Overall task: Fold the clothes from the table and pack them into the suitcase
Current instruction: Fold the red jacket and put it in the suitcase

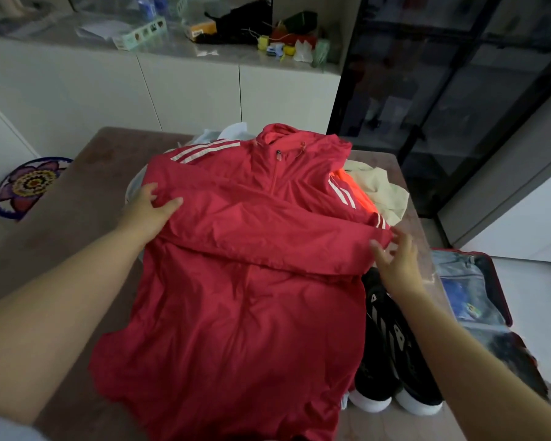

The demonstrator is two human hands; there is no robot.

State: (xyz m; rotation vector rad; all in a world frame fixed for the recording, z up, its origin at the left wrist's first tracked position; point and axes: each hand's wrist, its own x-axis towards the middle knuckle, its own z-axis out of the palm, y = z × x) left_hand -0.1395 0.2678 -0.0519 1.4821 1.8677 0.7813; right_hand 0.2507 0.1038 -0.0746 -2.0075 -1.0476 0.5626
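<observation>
A red jacket (242,281) with white shoulder stripes lies face up across the brown table (86,198), one sleeve folded across its chest. My left hand (148,208) pinches the jacket's left edge, thumb on top of the cloth. My right hand (395,262) hovers with fingers spread at the folded sleeve's cuff on the right, touching or just off it. An open suitcase (477,291) with a red rim lies on the floor at the right, with folded light-blue clothes inside.
A pair of black shoes (385,354) with white soles stands at the table's right edge, beside the jacket. Beige (382,189), orange and pale-blue clothes are piled behind the jacket. White cabinets with clutter stand behind; a dark glass cabinet is at right.
</observation>
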